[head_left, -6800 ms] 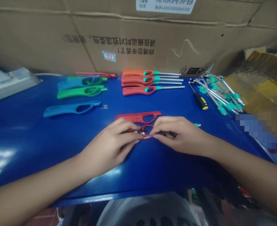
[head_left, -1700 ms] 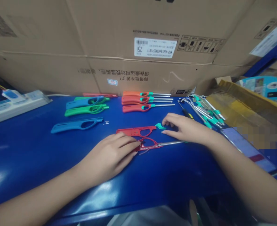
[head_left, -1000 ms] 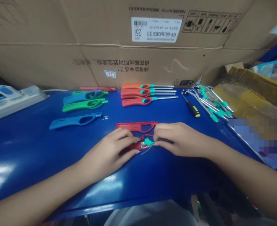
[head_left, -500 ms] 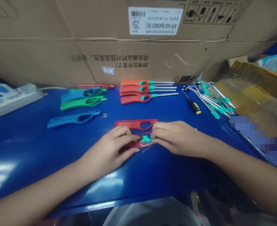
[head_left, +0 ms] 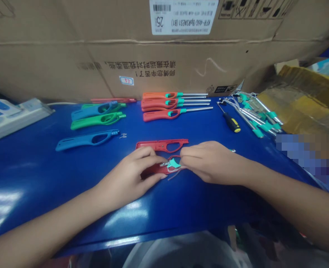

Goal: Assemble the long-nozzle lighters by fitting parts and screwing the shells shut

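A red lighter shell half (head_left: 153,170) lies on the blue table with its hollow side up. My left hand (head_left: 132,173) grips its rear part between thumb and fingers. Inside the shell sits a teal trigger (head_left: 174,163) with thin white wires. Closed around the front end, my right hand (head_left: 213,162) pinches the lighter's ignition assembly; its fingertips hide the exact grip. A small metal tip (head_left: 233,150) shows beyond the right knuckles. Just behind both hands lies the other red shell half (head_left: 150,144), apart from them.
Red and orange lighters (head_left: 164,114) with metal rods lie at the back. Blue and green shells (head_left: 88,140) are on the left, beside small screws (head_left: 123,136). A screwdriver (head_left: 231,123) and several rod assemblies (head_left: 259,121) lie right. A cardboard box (head_left: 69,70) stands behind; a power strip (head_left: 21,119) is far left.
The teal trigger part has shifted slightly within the shell, and a metal piece now shows near my left fingertips. Both hands keep their places; the camera view has tilted a little.
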The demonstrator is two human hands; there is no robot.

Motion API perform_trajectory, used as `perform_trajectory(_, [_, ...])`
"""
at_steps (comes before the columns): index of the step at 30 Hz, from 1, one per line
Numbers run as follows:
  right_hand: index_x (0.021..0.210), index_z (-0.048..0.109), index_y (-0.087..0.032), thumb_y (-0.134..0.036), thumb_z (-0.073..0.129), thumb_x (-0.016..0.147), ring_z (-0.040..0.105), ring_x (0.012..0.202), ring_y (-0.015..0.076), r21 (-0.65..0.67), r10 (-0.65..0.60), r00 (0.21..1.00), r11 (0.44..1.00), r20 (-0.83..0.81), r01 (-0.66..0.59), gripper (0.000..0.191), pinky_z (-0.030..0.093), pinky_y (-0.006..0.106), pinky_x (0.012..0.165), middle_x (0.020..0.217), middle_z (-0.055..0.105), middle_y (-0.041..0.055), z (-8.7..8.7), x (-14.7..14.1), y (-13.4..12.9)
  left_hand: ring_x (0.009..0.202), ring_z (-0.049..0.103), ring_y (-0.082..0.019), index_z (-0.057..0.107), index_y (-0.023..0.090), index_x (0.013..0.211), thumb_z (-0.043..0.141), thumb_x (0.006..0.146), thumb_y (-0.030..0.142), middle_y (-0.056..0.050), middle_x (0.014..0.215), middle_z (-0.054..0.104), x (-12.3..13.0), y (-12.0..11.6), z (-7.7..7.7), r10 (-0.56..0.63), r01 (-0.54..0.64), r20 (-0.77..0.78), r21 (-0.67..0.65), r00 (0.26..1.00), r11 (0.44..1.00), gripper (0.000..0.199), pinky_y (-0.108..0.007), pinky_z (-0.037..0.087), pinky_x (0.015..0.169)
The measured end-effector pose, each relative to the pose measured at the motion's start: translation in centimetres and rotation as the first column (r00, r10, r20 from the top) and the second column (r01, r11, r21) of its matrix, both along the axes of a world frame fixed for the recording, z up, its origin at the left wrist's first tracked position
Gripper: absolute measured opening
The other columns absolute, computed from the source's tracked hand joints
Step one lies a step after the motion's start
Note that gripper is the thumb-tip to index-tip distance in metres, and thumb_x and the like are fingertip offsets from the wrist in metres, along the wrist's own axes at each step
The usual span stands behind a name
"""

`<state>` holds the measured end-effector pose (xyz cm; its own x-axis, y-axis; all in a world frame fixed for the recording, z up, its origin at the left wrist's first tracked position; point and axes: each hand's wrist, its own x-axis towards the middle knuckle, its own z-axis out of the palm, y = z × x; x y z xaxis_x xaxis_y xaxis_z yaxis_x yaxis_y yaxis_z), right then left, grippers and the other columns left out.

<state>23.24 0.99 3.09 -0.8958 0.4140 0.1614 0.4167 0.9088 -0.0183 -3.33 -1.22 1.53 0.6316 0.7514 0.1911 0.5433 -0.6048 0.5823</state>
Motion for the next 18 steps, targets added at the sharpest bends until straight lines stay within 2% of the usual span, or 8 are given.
perform_trajectory(8, [0.094, 0.066, -0.018, -0.014, 0.047, 0.096, 0.053, 0.068, 0.0145, -0.014, -0.031, 0.998, 0.999, 0.048, 0.032, 0.02, 0.031, 0.031, 0.059, 0.094, 0.068, 0.0036, 0.32, -0.1, -0.39, 0.093, 0.064, -0.019, 0.067, 0.021, 0.121, 0.063, 0.097, 0.028, -0.006, 0.102, 0.063, 0.11, -0.13, 0.13, 0.005, -0.004, -0.014, 0.022, 1.0, 1.0, 0.026, -0.034, 0.055, 0.086])
perform_trajectory(12, [0.094, 0.068, -0.018, -0.017, 0.048, 0.097, 0.051, 0.065, 0.0149, 0.009, -0.056, 0.996, 0.998, 0.074, 0.056, 0.02, 0.027, 0.033, 0.056, 0.09, 0.067, 0.0035, 0.46, -0.16, -0.65, 0.095, 0.063, -0.02, 0.067, 0.02, 0.121, 0.063, 0.097, 0.026, -0.006, 0.103, 0.063, 0.17, -0.38, 0.25, 0.011, -0.01, -0.026, 0.042, 1.0, 0.999, 0.025, -0.035, 0.054, 0.086])
perform_trajectory(18, [0.092, 0.068, -0.018, -0.021, 0.046, 0.101, 0.048, 0.061, 0.0148, 0.008, -0.083, 0.996, 0.997, 0.026, 0.083, 0.024, 0.026, 0.033, 0.055, 0.087, 0.066, 0.0025, 0.24, -0.13, -0.64, 0.096, 0.062, -0.022, 0.068, 0.018, 0.12, 0.062, 0.097, 0.024, -0.007, 0.102, 0.062, 0.28, -0.56, 0.3, 0.008, -0.006, -0.038, 0.05, 0.999, 0.999, 0.024, -0.037, 0.053, 0.086])
